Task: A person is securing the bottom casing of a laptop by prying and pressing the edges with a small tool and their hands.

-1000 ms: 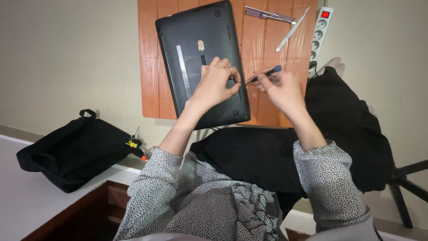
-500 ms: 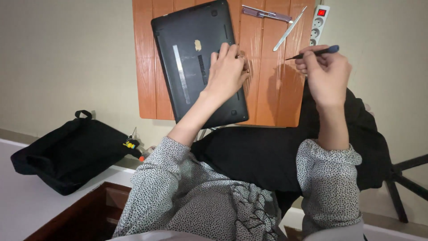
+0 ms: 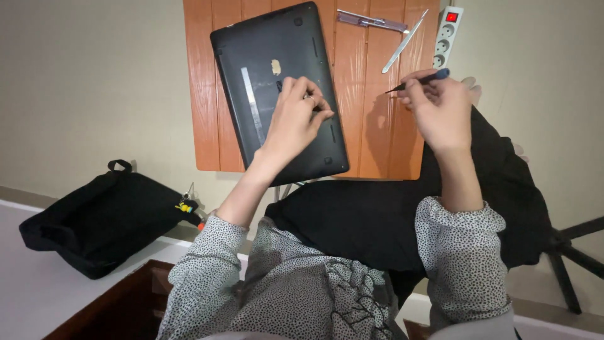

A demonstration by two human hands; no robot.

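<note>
We press our left hand [image 3: 299, 116], fingers curled, flat on the upturned black laptop [image 3: 277, 88] to steady it on the orange slatted wooden table [image 3: 371, 126]. At three o'clock our right hand [image 3: 437, 104] pinches a slim dark screwdriver [image 3: 418, 80], tip lifted clear.

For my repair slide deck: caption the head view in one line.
Left hand rests on an upturned black laptop on a wooden table while the right hand holds a thin dark screwdriver.

Bare wooden table [image 3: 368, 119] between laptop [image 3: 277, 75] and power strip [image 3: 445, 36].
</note>
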